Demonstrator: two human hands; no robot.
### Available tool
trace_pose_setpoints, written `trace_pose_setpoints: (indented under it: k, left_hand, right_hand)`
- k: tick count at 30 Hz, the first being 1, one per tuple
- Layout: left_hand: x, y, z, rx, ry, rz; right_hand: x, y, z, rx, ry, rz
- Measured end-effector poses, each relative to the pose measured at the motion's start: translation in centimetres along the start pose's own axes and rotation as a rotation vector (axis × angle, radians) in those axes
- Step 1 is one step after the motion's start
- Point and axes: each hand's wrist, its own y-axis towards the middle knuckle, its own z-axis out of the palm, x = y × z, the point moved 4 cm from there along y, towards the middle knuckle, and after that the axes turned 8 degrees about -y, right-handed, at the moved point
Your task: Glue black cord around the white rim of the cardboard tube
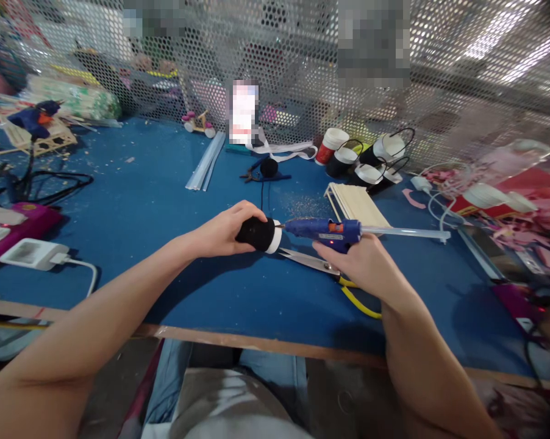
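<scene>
My left hand (232, 231) is closed around a small cup wrapped in black (255, 234), held on its side with its white end toward the right. In my right hand (364, 259) is a blue hot glue gun (318, 229), a clear glue stick (407, 233) sticking out of its back. The gun's nozzle meets or nearly meets the cup's white end; I cannot tell if they touch. Below the gun, scissors with yellow handles (360, 303) lie on the blue table, blades pointing at the cup. A black cord runs up from the cup toward a black round piece (269, 167).
Pliers (252, 175), clear glue sticks (206, 161) and a lit phone (243, 113) are farther back. Several black-wrapped cups (342, 160) stand at back right near a wooden stick panel (360, 204). Another glue gun (36, 119) and a purple power strip (30, 225) sit left. Perforated mesh (297, 61) rises behind.
</scene>
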Motion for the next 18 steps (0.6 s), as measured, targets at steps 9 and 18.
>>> trace_pose_setpoints:
  k: [9,18]
  left_hand:
    - [-0.1,0.0,0.0,-0.002,0.031,0.023]
    - [0.7,-0.1,-0.2,-0.035,-0.001,-0.046]
  right_hand:
    - [-0.8,0.8,1.2,-0.004,0.029,0.147]
    - [0.1,-0.1,0.4,-0.035,0.018,0.026]
